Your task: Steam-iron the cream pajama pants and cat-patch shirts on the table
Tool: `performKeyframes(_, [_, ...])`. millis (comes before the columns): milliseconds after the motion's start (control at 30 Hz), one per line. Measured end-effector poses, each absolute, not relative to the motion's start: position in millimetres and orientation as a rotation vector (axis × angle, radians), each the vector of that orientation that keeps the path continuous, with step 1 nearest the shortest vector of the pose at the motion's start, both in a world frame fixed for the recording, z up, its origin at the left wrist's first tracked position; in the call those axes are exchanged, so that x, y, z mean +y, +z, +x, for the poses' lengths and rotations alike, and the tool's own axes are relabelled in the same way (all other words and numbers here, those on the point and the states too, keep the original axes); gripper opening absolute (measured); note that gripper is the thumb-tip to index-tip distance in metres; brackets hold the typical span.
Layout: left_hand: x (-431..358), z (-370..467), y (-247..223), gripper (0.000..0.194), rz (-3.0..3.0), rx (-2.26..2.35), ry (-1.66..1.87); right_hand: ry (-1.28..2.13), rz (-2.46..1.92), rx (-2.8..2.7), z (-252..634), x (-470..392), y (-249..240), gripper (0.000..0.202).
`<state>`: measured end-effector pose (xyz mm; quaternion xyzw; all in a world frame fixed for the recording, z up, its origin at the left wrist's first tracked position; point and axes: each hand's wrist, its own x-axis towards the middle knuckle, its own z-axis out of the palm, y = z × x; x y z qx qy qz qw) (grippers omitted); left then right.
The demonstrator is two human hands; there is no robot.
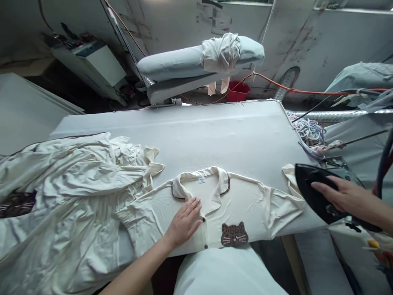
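A cream button-front shirt (248,196) lies spread on the padded ironing table (215,135), its dark-edged collar (181,186) toward the far side. On its front is a leopard-print cat-face patch (234,234). My left hand (186,221) rests flat on the shirt just below the collar, beside the buttons, fingers stretched out. At the right edge of the table, my right hand (340,192) grips a black iron (310,184). The iron is tilted on its side near the shirt's sleeve end; its handle is mostly covered by my fingers.
A heap of cream garments (76,192) covers the left side of the table. Behind stands a padded sleeve board (175,63) with cloth wrapped round it. An orange hose (276,84) crosses the back. Tangled cords (308,131) lie at the right, and a red bucket (238,92) stands behind.
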<state>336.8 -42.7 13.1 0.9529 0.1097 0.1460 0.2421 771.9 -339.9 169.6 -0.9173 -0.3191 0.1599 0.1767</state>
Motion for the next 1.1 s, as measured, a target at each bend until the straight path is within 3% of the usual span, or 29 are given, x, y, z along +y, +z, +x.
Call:
performKeyframes(167, [9, 422, 11, 0.038, 2.630, 0.458, 0.543, 0.813, -2.573, -1.273, 619, -227, 157, 0.033])
performKeyframes(333, [64, 516, 9, 0.047, 2.860, 0.308, 0.179, 1.061, -2.518, -1.481, 531, -140, 109, 0.038])
performKeyframes(467, [94, 532, 2, 0.055, 2.925, 0.143, 0.035, 1.093, -2.542, -1.370, 545, -150, 106, 0.050])
performKeyframes(767, [119, 571, 28, 0.086, 2.909, 0.122, -0.280, 1.064, -2.660, -0.560, 672, -146, 116, 0.059])
performKeyframes(967, [116, 584, 37, 0.098, 2.877, 0.115, -0.394, 0.994, -2.492, -0.753, 600, -136, 117, 0.044])
performKeyframes(1100, [108, 579, 39, 0.093, 2.823, 0.212, -0.336, 1.088, -2.453, -0.693, 557, -126, 101, 0.037])
